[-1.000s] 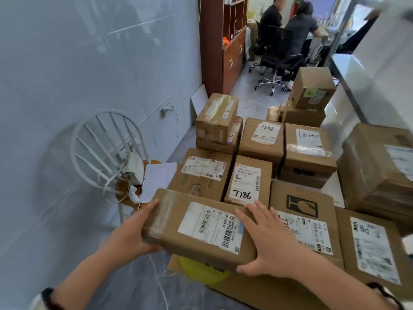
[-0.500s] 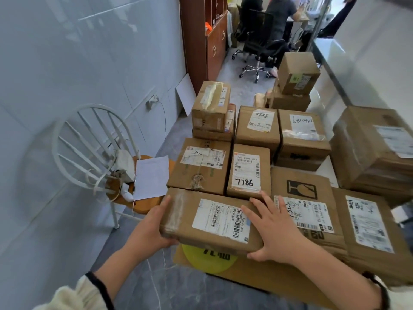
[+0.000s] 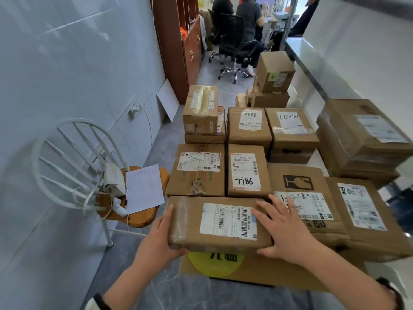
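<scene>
flat brown parcel point(image 3: 185, 222) front and centre, label up, long side running left to right, at the near left corner of the pile of boxes. left hand point(image 3: 161, 238) has its left end: thumb up on the taped top, fingers curled round the near bottom corner, a proper grip. right hand point(image 3: 286, 229) is on the other end, fingers spread straight and flat over the top right corner and the edge of the label, thumb laid along the near side, pressing rather than wrapping. the parcel sits over a flat carton with a round yellow sticker point(image 3: 214, 265); whether it rests on it or is held just clear, cannot tell. just behind it stands the box marked 98l point(image 3: 245, 171), and beside that to the right, the box with the broken-glass symbol point(image 3: 297, 182), partly under the right hand's fingertips. off to the left, well apart on the grey floor point(image 3: 178, 294), a white chair point(image 3: 67, 164) with a sheet of paper point(image 3: 144, 189) on its wooden seat.
</scene>
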### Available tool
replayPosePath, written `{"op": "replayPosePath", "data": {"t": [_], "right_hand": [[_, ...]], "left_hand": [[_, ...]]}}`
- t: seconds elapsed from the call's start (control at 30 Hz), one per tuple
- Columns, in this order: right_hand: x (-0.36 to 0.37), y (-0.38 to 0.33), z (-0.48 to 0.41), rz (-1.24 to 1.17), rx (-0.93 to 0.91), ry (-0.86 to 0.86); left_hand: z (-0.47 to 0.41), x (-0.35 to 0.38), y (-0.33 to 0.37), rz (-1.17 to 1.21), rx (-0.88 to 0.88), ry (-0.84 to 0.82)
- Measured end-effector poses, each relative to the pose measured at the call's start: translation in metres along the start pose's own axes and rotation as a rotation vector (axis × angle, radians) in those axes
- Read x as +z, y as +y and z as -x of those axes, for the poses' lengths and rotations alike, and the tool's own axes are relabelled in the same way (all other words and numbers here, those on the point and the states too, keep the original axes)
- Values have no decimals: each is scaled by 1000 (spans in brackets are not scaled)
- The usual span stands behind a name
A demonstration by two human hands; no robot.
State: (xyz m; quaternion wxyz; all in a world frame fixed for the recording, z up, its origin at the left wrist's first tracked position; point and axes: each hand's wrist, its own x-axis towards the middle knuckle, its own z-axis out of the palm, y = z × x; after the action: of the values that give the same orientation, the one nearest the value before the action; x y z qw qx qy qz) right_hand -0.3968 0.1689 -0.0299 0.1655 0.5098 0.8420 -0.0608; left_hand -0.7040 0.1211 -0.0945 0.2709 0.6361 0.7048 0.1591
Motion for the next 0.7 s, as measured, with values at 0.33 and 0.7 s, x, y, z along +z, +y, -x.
{"op": "replayPosePath", "data": {"t": [0.33, 0.7], "right_hand": [[-4, -17, 7, -4, 67, -12], [-44, 18, 43, -113, 366, 182]], "left_hand": [[3, -13, -1, -67, 52, -14], [-66, -100, 80, -517, 411, -44]]}}
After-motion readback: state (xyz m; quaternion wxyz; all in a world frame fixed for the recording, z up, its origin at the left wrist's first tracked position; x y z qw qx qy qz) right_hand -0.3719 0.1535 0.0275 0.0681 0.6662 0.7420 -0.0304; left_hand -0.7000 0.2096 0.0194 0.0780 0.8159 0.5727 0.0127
